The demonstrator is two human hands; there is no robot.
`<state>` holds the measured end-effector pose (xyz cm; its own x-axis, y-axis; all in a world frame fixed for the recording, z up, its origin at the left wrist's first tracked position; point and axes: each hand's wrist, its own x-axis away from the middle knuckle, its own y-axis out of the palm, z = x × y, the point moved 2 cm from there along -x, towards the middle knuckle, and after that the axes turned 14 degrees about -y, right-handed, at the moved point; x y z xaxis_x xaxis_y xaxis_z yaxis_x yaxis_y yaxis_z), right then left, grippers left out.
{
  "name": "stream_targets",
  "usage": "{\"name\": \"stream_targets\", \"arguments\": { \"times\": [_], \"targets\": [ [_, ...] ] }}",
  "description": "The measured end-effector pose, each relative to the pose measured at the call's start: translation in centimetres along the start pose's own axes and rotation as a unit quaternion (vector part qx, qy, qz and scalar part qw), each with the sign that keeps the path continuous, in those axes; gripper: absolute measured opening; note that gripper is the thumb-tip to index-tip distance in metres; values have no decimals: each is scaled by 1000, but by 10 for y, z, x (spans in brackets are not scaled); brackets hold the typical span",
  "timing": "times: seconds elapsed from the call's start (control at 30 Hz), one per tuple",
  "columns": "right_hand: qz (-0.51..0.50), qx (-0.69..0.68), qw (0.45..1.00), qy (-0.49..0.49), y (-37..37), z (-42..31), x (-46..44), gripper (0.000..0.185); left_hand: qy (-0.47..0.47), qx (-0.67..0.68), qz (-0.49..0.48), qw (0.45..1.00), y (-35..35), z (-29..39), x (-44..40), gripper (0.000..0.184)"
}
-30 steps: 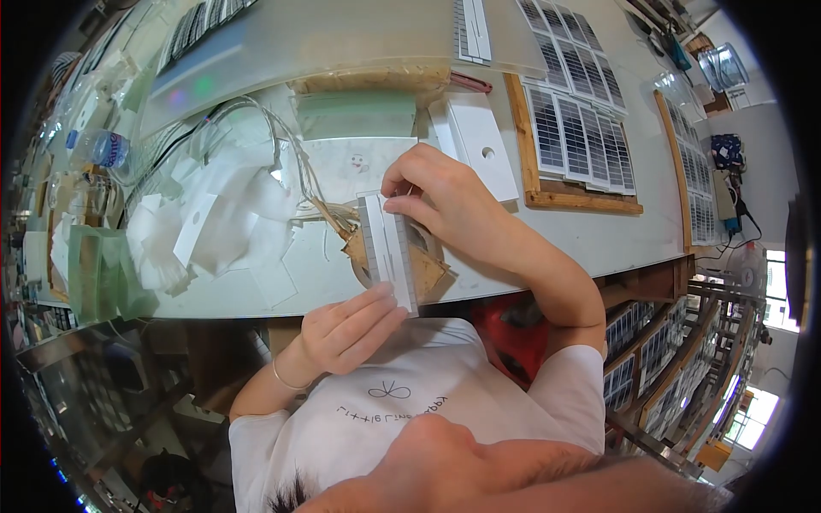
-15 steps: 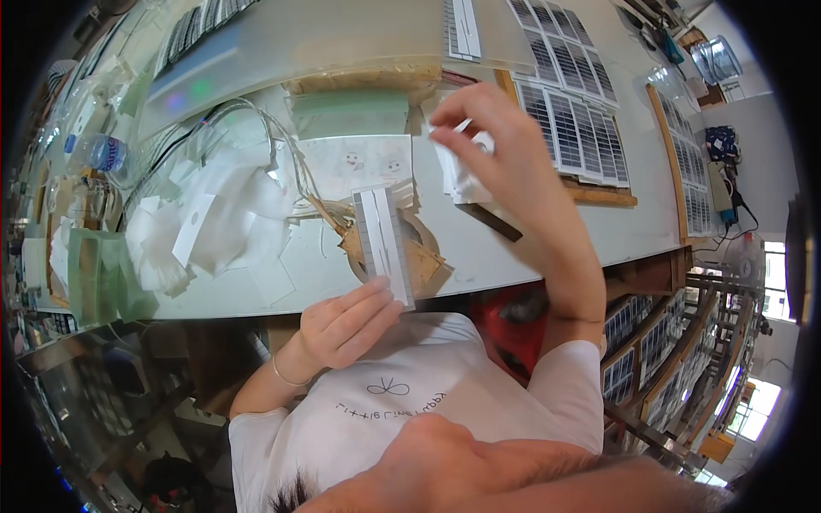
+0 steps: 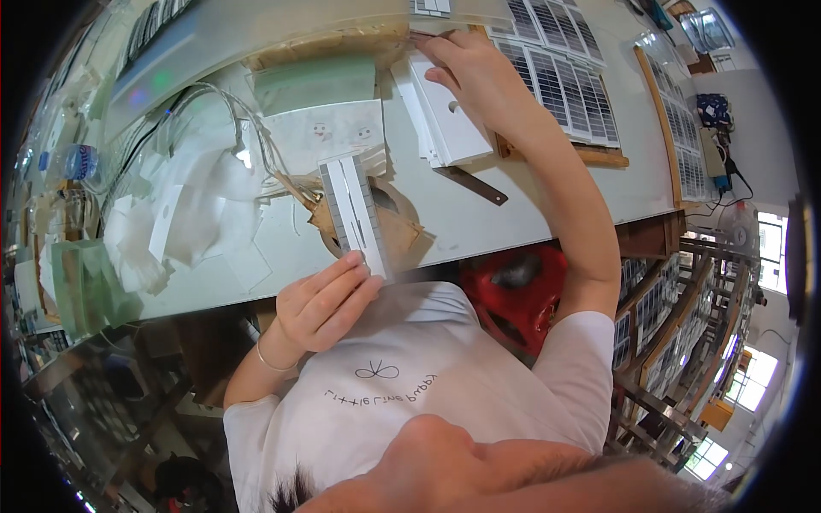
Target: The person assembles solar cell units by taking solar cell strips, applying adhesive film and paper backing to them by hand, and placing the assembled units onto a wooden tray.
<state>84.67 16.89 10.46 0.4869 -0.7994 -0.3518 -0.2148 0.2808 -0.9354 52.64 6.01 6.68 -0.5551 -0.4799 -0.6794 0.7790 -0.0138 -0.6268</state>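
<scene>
My left hand pinches the near end of a narrow solar cell strip, white down the middle with grey segmented cells along its edges. The strip is tilted above a brown card piece and a tape roll. My right hand reaches out over a stack of white cards, thumb apart from the bent fingers and nothing visible held. Its fingertips are near some thin reddish-brown strips by the raised board's edge; whether they touch cannot be made out. A dark metal strip sticks out below the cards.
Solar panels on a wooden frame lie at the right. Loose white sheets, cables and a plastic bottle cover the left side. A frosted raised board spans the back. A red stool stands under the table edge.
My right hand has moved forward from above the white cards toward the reddish-brown strips, uncovering the card stack. My left hand still holds the strip. The view has shifted slightly.
</scene>
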Motion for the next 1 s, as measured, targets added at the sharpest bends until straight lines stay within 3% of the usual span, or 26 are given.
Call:
{"name": "stream_targets", "arguments": {
  "times": [0.07, 0.13, 0.27, 0.33, 0.37, 0.43, 0.53, 0.6, 0.67, 0.73, 0.8, 1.0],
  "targets": [
    [20, 24, 999, -17, 3, -8, 2, 32, 3, -11, 0, 1000, 0, 1, 0, 24],
    [61, 162, 984, -32, 9, -17, 6, 31, -1, -11, -1, 1000, 0, 1, 1, 24],
    [66, 225, 971, -42, -13, -44, 8, 34, 0, -12, 3, 1000, 1, 1, 0, 22],
    [-93, 50, 994, 23, -41, -52, 7, 38, 6, -15, 3, 1000, 2, -1, 0, 20],
    [-93, 50, 994, 23, -52, -51, 8, 38, 11, -18, 3, 1000, 2, -1, 0, 18],
    [150, -6, 989, -4, -80, -48, 12, 43, -4, -7, -6, 1000, -1, 0, -4, 19],
    [287, -192, 938, 29, -104, -63, 17, 36, -25, 14, -13, 999, -10, 0, -10, 24],
    [213, -347, 912, 46, -97, -86, 8, 33, -5, 3, 19, 1000, -15, -5, -2, 30],
    [142, -407, 902, 16, -67, -105, 1, 35, 59, 5, 174, 983, -8, -7, -9, 30],
    [116, -443, 889, 4, -44, -118, -6, 36, 77, -14, 224, 971, -12, -4, -14, 28],
    [84, -501, 861, 35, -28, -123, -10, 36, 57, -69, 29, 996, -27, 3, -19, 24],
    [114, -402, 908, -18, -4, -122, -3, 18, 29, -80, 7, 996, -21, 6, -12, 17]
  ]
}}
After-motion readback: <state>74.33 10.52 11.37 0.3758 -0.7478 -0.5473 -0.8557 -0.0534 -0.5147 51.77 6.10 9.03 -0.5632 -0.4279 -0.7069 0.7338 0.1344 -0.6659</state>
